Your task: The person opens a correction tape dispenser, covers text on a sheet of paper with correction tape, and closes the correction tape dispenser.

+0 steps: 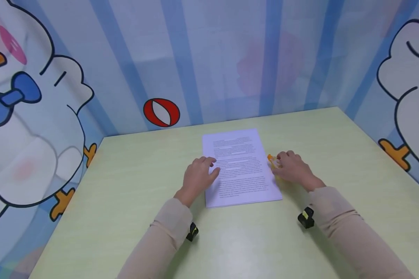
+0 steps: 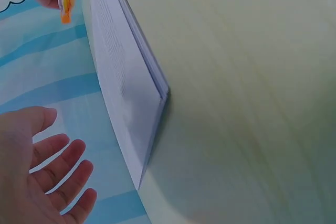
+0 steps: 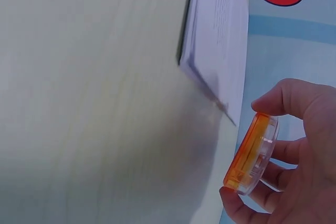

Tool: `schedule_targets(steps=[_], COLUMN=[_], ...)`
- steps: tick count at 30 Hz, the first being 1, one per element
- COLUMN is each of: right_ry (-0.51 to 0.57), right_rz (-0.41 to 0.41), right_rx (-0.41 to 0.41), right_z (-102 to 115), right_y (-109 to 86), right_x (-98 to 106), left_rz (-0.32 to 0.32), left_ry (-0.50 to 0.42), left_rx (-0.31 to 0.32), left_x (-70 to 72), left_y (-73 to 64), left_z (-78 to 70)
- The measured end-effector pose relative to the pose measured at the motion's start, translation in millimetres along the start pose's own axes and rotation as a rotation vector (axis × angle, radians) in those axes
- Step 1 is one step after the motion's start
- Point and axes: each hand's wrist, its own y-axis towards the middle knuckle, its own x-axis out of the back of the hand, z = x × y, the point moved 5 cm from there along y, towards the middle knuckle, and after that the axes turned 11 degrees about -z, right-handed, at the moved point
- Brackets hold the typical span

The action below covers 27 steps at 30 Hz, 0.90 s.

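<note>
A stack of printed paper [image 1: 239, 170] lies on the table, its sheets layered at the edge in both wrist views. My right hand [image 1: 292, 167] pinches an orange and clear plastic correction tape [image 3: 251, 153] between thumb and fingers, just off the stack's right edge. The orange tip of the tape points toward the far side in the head view. Over the left edge of the paper hovers my left hand [image 1: 198, 175], fingers spread and loosely bent, with nothing in it. The left wrist view shows its palm and fingers [image 2: 65, 177] apart from the sheets.
The pale green table [image 1: 143, 186] extends around the stack on every side. Behind it stands a blue striped backdrop [image 1: 223, 58] with cartoon figures and a printed red ball [image 1: 161, 112]. Each sleeve cuff carries a small black device [image 1: 306, 217] at the wrist.
</note>
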Motion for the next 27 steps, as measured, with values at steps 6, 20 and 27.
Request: schedule_targets(steps=[6,20,27], right_ry=[0.041,0.111,0.138], right_rz=[-0.004,0.012,0.006], right_rx=[0.039,0.188,0.227], right_z=[13.5,50.7,59.3], right_y=[1.2,-5.1,-3.4], right_x=[-2.4,-9.9,-13.3], left_rz=[0.059,0.077,0.07], left_ry=[-0.051,-0.07,-0.023], left_rx=[-0.065,-0.296,-0.362], left_x=[-6.0,-15.1,-17.8], left_y=[4.3,-0.8,9.1], left_z=[-12.7,-36.0,-49.1])
